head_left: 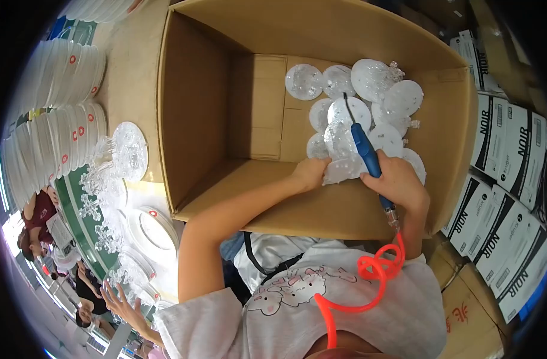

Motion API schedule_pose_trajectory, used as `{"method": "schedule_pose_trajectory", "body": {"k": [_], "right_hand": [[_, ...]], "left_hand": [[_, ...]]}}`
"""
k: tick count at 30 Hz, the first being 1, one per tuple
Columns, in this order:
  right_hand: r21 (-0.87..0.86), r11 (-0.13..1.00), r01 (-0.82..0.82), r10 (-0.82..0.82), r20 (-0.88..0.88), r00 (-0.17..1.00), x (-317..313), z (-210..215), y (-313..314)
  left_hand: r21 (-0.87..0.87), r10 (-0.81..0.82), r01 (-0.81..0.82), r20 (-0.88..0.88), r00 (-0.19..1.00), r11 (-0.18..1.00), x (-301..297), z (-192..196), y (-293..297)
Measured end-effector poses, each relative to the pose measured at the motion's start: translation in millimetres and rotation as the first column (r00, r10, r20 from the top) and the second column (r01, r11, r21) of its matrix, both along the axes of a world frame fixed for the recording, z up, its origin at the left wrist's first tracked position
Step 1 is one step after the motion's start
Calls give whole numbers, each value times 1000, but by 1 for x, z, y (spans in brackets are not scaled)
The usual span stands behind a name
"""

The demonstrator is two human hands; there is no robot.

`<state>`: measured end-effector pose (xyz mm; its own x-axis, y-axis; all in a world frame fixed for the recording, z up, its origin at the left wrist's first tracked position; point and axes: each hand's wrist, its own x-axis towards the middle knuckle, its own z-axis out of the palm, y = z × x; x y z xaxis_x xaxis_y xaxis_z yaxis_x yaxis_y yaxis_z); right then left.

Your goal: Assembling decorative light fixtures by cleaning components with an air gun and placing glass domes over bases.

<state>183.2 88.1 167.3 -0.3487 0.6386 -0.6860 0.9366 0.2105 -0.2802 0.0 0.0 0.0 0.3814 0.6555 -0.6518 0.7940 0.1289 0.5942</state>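
Note:
My right hand is wrapped round a blue pen-shaped air blow gun with a thin dark bent nozzle. A coiled orange hose runs from its rear end across my shirt. The nozzle tip lies over white translucent discs inside a deep cardboard box. At the box's near side, my left hand pinches the edge of a clear, crinkled plastic piece, just left of my right hand. Whether it is a bag or a wrapped disc, I cannot tell.
Stacked white rings and clear plastic parts stand on the left table, by a single clear disc. Another person's hand reaches in at lower left. White printed cartons are stacked at the right.

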Motion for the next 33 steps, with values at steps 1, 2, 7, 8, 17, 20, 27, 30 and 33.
{"method": "schedule_pose_trajectory", "body": {"k": [1, 2, 7, 8, 17, 20, 27, 30, 33], "right_hand": [[-32, 999, -29, 26, -90, 996, -2, 4, -1], [-62, 996, -62, 50, -181, 982, -4, 7, -1], [-380, 885, 270, -457, -595, 661, -19, 9, -5], [-449, 809, 379, -587, -645, 489, -24, 4, -7], [-838, 513, 189, -841, -445, 308, -41, -15, -13], [-861, 455, 226, -888, -419, 192, -44, -17, -22], [-867, 462, 185, -883, -430, 190, -50, -20, -34], [-846, 497, 191, -861, -454, 230, -56, -28, -36], [-806, 551, 215, -814, -463, 351, -51, -33, -33]], "left_hand": [[75, -92, 89, 33, 995, 993, -11, 2, -1], [151, -185, 175, 58, 981, 973, -24, 5, -4], [309, -411, 550, -413, 813, 776, -91, 100, 21], [455, -343, 562, -479, 808, 691, -106, 106, 14], [990, 30, 6, -11, 999, 141, -124, 167, -9], [837, 177, -339, 290, 941, 430, -118, 165, -25], [-325, 682, -891, 731, -24, 317, -89, 173, -16], [-926, 768, -274, 370, -524, 259, -91, 173, -22], [-854, 834, -513, 341, -433, 83, -79, 171, -11]]}}
